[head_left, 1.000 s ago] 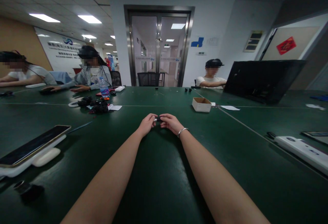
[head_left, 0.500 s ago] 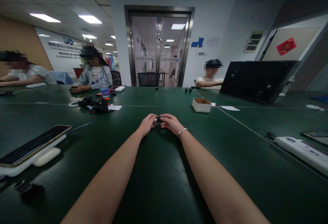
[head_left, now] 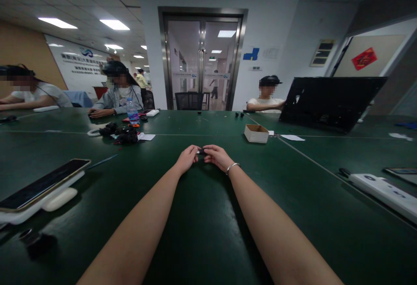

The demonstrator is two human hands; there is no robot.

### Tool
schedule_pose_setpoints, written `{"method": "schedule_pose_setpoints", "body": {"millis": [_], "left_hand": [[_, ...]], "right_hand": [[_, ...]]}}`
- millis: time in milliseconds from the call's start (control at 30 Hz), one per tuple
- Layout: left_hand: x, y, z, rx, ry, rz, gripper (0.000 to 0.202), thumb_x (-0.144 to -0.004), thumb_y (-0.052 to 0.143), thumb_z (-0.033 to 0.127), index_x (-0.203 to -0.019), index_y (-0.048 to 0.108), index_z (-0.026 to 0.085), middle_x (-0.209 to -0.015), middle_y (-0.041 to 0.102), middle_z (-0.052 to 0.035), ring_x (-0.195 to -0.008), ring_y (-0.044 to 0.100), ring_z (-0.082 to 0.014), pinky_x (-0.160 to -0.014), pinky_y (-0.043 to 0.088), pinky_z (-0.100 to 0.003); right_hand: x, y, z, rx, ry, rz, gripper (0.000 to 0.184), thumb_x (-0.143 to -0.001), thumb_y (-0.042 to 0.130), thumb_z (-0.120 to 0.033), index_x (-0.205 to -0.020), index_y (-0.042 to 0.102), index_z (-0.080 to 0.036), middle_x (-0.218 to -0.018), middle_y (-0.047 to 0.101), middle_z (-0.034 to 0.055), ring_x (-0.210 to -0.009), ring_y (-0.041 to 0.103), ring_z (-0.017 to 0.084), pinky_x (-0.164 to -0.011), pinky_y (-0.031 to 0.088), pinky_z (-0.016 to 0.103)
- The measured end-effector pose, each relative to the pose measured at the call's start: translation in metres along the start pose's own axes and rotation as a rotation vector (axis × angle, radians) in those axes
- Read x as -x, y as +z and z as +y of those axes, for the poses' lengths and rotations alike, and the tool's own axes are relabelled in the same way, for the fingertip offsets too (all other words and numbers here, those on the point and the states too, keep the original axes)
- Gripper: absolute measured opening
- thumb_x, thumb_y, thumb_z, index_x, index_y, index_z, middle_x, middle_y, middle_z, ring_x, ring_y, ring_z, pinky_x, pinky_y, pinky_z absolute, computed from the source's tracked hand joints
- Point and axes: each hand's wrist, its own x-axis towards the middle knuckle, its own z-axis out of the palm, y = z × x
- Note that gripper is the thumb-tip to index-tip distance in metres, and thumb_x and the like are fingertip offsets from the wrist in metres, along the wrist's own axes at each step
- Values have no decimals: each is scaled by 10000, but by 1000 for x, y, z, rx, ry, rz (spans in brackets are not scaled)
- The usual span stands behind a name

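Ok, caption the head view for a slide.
Left hand and right hand hold a small object at a green table.

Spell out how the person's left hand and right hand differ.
The right hand has a silvery bracelet at its wrist, while the left hand has a bare wrist. The left hand is at the silvery end of the small object, the right hand at its dark end. Both hold that object in their fingers; it is too small to identify.

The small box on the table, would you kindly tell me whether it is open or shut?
Open: the box has no lid over its top, and its brown inside shows.
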Motion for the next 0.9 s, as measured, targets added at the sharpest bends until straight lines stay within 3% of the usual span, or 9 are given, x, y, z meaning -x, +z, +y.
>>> {"method": "schedule_pose_setpoints", "body": {"millis": [100, 233, 367, 733, 900], "left_hand": [[1, 0, 4, 4, -26, 7, 314, -848, 378, 393, -930, 566, 154, -562, 504, 19, -484, 454, -94, -491, 358, -210], [1, 1, 5, -3, -48, 30, 240, -791, 463, 293, -966, 567, 166, -667, 532, 14, -507, 464, -82, -505, 370, -208], [0, 0, 3, -11, -26, 37, 241, -767, 472, 251, -972, 562, 161, -631, 510, 22, -515, 462, -86, -515, 371, -206], [3, -1, 0, -38, 29, 89, 310, -752, 540, 448, -883, 551, 168, -729, 543, 4, -582, 487, -98, -521, 394, -210], [4, 0, 2, -92, 54, 75, 336, -744, 554, 469, -879, 569, 161, -760, 569, -14, -631, 505, -113, -561, 404, -221]], "right_hand": [[-1, 0, 0, 7, -1, 2, 127, -788, 587, -91, -909, 575, -127, -652, 615, 9, -490, 594, 78, -525, 550, 211], [-2, -1, 1, 8, -1, 4, 123, -797, 565, -80, -913, 570, -121, -647, 612, 9, -482, 592, 78, -512, 545, 205], [-3, -2, 4, 5, -5, -5, 139, -794, 567, -78, -925, 559, -122, -672, 618, 12, -480, 589, 75, -500, 538, 200], [-10, 1, 9, 321, -22, -73, 213, -694, 631, -2, -843, 539, -124, -541, 567, -45, -451, 557, 70, -461, 494, 169], [-10, 2, 10, 396, -50, -69, 219, -687, 649, -38, -852, 535, -127, -545, 560, -52, -458, 545, 65, -484, 483, 178]]}}
